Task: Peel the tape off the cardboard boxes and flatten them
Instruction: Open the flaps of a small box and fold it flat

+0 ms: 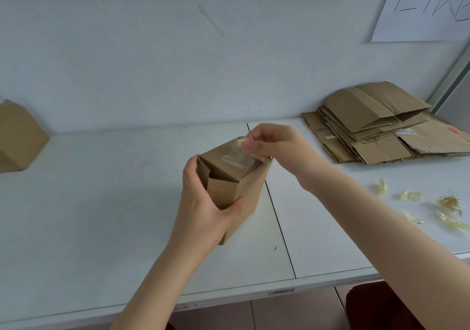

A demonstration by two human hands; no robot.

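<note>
**Box braced, tape end pinched**

Your left hand [203,202] wraps around the small cardboard box [248,192], thumb across its front, so it stands steady mid-table [101,202]. Your right hand [272,144] pinches the raised end of the clear tape [237,161] at the box top's far edge. The flattened boxes [381,126] lie far right and the tape scraps [449,202] near right, probably to keep your working spot free.
</note>
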